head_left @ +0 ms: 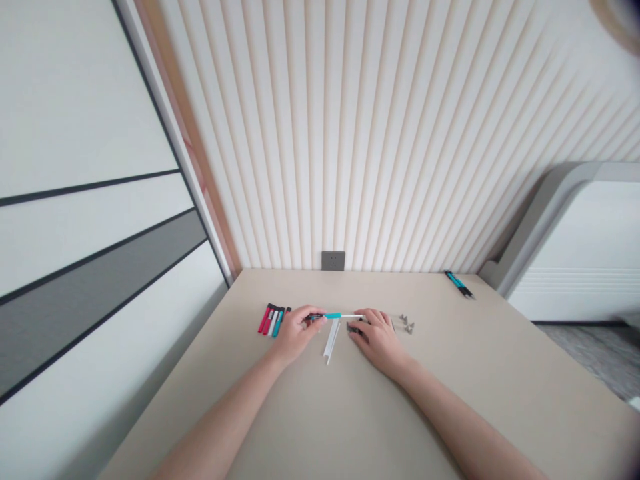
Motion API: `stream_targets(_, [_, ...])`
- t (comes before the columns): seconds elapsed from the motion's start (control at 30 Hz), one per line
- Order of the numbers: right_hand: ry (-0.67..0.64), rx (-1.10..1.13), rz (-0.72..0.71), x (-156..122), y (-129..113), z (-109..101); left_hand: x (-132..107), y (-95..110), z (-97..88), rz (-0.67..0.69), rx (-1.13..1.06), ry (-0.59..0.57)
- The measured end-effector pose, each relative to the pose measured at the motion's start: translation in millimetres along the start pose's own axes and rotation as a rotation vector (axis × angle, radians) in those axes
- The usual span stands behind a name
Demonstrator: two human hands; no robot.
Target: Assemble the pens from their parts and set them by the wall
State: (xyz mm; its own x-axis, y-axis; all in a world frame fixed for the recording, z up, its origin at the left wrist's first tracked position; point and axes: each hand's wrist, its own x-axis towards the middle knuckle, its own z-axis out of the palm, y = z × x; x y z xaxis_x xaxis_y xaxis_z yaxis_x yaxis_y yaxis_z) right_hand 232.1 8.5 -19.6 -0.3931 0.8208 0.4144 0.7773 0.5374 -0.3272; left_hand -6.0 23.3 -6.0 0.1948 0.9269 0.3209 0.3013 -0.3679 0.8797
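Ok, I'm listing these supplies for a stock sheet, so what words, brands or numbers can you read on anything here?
Nothing here can be read.
Row of markers: any print too small to read.
Teal and white pen: any print too small to read.
Teal pens at the far edge: too blurred to read.
Wall socket: no readable marking.

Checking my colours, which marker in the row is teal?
The teal marker at the row's right end, nearest your left hand; the others are red or white.

ribbed cream wall [380,133], grey wall socket [333,261], white unit [575,253] at right
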Motion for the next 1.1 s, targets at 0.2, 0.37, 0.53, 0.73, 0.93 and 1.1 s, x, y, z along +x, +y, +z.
stream_targets(0.2, [0.026, 0.032, 0.024, 2, 6, -2, 0, 0, 0.6, -0.001, -0.002, -0.012])
stream_targets(0.37, [0.067, 0.125, 0.071, 3, 8, -5, 0, 0, -0.3, -0.013, 0.001, -0.010])
stream_targets(0.53, [0.148, 0.451, 0.319, 0, 16, -12, 0, 1, -1.2, -0.021, -0.019, -0.010])
stream_targets(0.73, [0.233, 1.004, 0.452, 2, 17, -24, 0, 3, -0.4, -0.012, -0.032, 0.001])
stream_targets(0.93, [0.206, 1.121, 0.456, 2, 9, -24, 0, 3, 0.2, -0.008, -0.035, 0.019])
stream_targets(1.1, [0.186, 1.155, 0.448, 1, 8, -20, -1, 3, -0.1, -0.010, -0.026, 0.002])
